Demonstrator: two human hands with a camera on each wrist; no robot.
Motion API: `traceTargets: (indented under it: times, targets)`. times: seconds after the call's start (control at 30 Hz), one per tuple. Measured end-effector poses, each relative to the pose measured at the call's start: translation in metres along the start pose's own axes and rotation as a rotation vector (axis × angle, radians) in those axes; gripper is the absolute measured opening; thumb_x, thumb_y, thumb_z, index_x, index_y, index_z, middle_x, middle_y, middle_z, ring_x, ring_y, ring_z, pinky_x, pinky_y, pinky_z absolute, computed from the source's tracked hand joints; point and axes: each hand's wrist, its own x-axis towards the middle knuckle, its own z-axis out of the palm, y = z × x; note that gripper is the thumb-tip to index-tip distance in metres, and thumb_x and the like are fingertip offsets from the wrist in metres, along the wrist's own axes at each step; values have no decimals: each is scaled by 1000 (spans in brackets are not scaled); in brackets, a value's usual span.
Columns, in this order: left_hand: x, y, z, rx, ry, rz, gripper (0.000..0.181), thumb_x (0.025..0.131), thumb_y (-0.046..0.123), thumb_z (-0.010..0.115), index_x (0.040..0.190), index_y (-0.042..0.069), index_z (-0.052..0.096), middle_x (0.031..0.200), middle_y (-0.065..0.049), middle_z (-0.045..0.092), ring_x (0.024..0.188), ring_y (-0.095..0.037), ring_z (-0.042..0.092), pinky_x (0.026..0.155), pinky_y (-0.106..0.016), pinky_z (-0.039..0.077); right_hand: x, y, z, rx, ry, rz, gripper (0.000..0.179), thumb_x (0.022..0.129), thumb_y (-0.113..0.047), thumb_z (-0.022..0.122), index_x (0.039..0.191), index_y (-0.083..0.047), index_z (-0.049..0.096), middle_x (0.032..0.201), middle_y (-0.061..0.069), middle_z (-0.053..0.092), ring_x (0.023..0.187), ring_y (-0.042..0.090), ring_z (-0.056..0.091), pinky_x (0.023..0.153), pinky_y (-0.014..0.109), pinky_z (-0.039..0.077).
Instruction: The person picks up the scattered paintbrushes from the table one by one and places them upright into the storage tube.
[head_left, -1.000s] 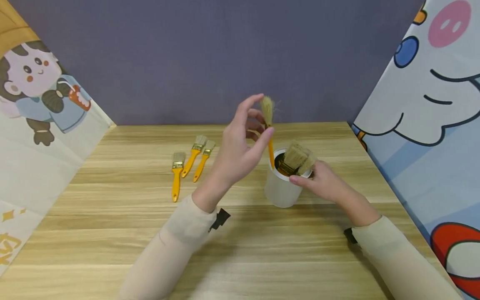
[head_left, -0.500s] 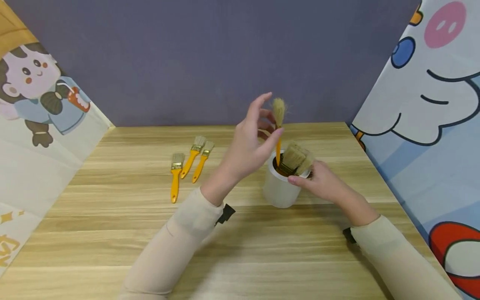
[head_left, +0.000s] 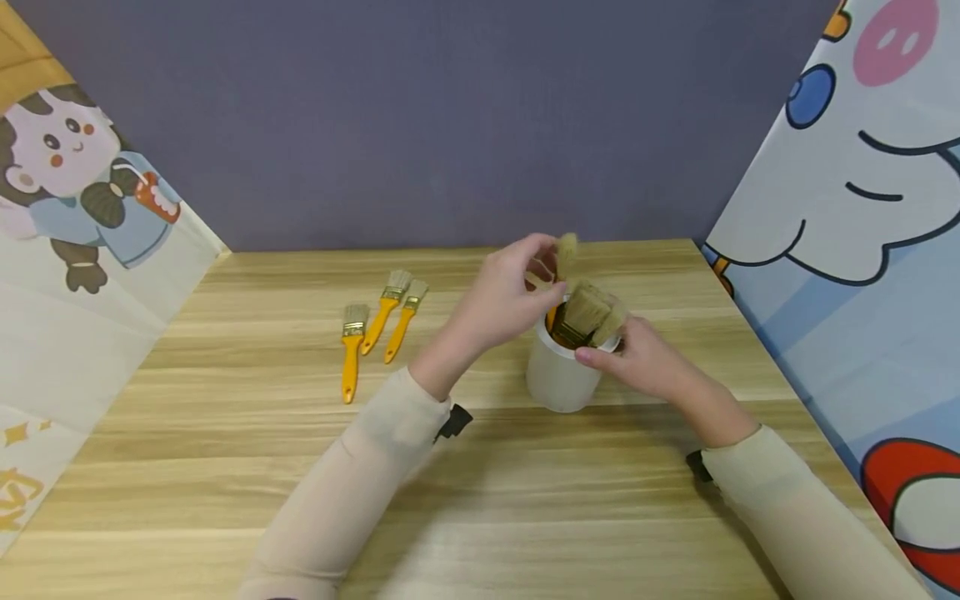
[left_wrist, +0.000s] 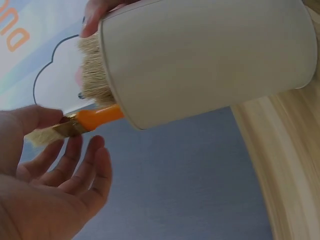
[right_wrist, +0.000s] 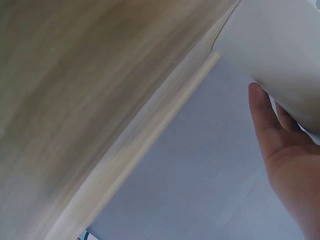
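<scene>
A white cylindrical cup (head_left: 562,383) stands upright on the table with paintbrushes (head_left: 587,308) in it, bristles up. My left hand (head_left: 502,296) pinches another paintbrush (head_left: 567,254) near its metal ferrule. In the left wrist view, the orange handle (left_wrist: 100,117) of that brush passes inside the cup's rim, and its lower end is hidden. My right hand (head_left: 648,362) holds the cup at the right of its rim, thumb at the front. From the right wrist view, fingers (right_wrist: 265,117) lie along the cup's wall (right_wrist: 280,50).
Three paintbrushes with orange handles lie to the left on the wooden table (head_left: 300,475): one wide brush (head_left: 352,354), a middle brush (head_left: 382,312) and a narrow brush (head_left: 407,321). A grey-purple wall (head_left: 450,125) stands behind the table, with printed cartoon panels at both sides.
My left hand has moved right over the cup and then down, lowering the paintbrush handle into it. The right hand and the cup have stayed in place.
</scene>
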Motion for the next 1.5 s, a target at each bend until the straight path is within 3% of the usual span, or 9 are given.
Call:
traceTargets:
  times: [0.27, 0.43, 0.7, 0.83, 1.03, 1.2, 1.37, 1.5]
  targets:
    - [1, -7, 5, 18, -51, -14, 40, 102, 19, 69, 140, 13, 60, 119, -5, 69, 109, -16, 67, 89, -31, 59, 0, 1, 0, 28, 12, 0, 63, 105, -29, 69, 157, -4, 45, 147, 22, 62, 129, 41, 65, 98, 57, 58]
    - [-2, -8, 0, 22, -56, -19, 40, 103, 20, 69, 141, 14, 59, 120, -6, 69, 109, -16, 67, 91, -34, 58, 0, 1, -1, 21, 10, -8, 63, 105, -29, 69, 158, -6, 45, 148, 22, 61, 131, 41, 64, 99, 58, 58]
    - [-3, -13, -27, 74, -58, -27, 40, 102, 19, 70, 140, 13, 60, 119, -8, 70, 109, -19, 69, 89, -37, 59, 2, 1, -1, -24, 37, 0, 60, 103, -31, 71, 151, -1, 52, 140, 24, 67, 126, 43, 67, 97, 59, 58]
    - [-7, -18, -46, 112, -66, -74, 41, 102, 21, 70, 142, 15, 59, 119, -5, 69, 111, -20, 68, 90, -39, 60, 3, 1, -1, -38, 27, 18, 62, 102, -33, 71, 152, -1, 51, 140, 26, 66, 125, 44, 67, 96, 59, 59]
    - [-23, -36, -75, 181, -61, -147, 39, 103, 22, 69, 141, 15, 60, 122, -5, 69, 112, -22, 68, 91, -42, 59, 4, 1, -1, -47, 30, 20, 65, 102, -36, 71, 153, -2, 50, 141, 25, 65, 126, 44, 67, 96, 59, 59]
    - [-39, -56, -92, 269, -115, -193, 36, 105, 21, 66, 140, 11, 63, 127, -12, 68, 115, -28, 67, 94, -46, 59, 4, 1, -1, -35, 27, 20, 69, 102, -35, 71, 157, -4, 45, 144, 24, 63, 130, 44, 64, 99, 61, 57]
    - [-53, -79, -97, 371, -178, -264, 35, 104, 23, 67, 137, 10, 64, 125, -12, 69, 105, -28, 68, 89, -45, 57, 2, 1, -1, -16, 19, 38, 76, 102, -34, 71, 163, -7, 36, 148, 24, 60, 135, 44, 61, 102, 63, 56]
    - [-63, -97, -93, 442, -257, -371, 41, 102, 29, 69, 137, 8, 63, 127, -16, 69, 96, -27, 69, 87, -44, 58, 1, 0, -1, -11, 12, 47, 75, 102, -33, 71, 163, -6, 36, 148, 25, 60, 134, 45, 62, 101, 63, 57]
